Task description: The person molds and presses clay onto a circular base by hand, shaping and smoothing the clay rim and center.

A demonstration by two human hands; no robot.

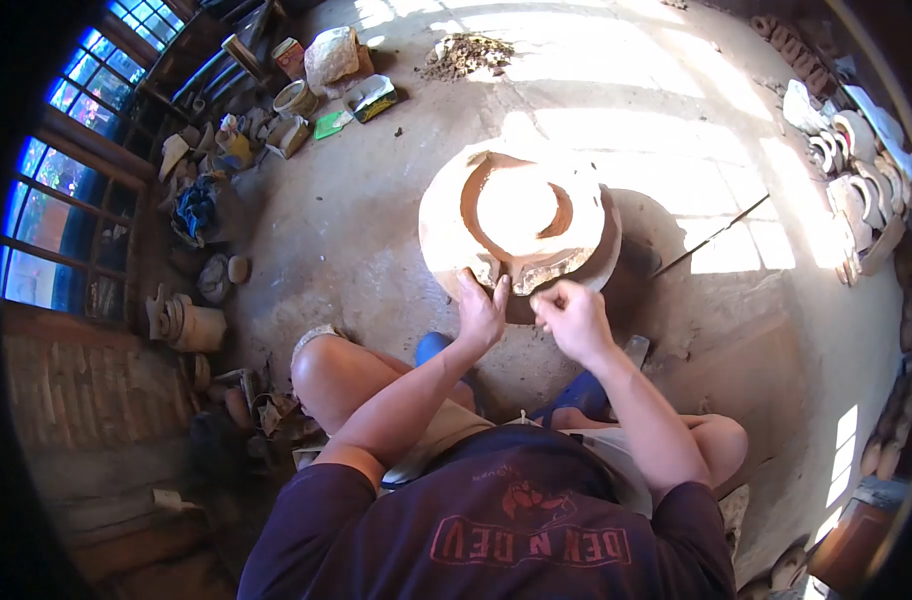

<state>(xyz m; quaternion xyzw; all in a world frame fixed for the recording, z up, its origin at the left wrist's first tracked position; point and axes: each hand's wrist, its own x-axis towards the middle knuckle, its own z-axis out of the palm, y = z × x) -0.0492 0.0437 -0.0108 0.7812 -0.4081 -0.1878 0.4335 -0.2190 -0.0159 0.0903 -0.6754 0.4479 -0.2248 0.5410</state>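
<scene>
In front of my knees stands a round, thick-walled clay vessel [473,205], its inside lit brightly by the sun. A notch with rough, uneven edges breaks its near wall. My left hand [483,312] is at the left side of this notch, with thumb and fingers on either side of the wall's end. Just right of the notch, my right hand [573,318] is closed in a pinch close to the near edge. Whatever its fingertips hold is too small to make out. A round pale base [604,268] shows under the vessel.
A thin dark rod [714,234] sticks out to the right of the vessel. A crumbly heap [466,56] lies farther back. Buckets, boxes and a large pale lump [333,56] stand back left. Curved clay pieces [856,210] are stacked at right.
</scene>
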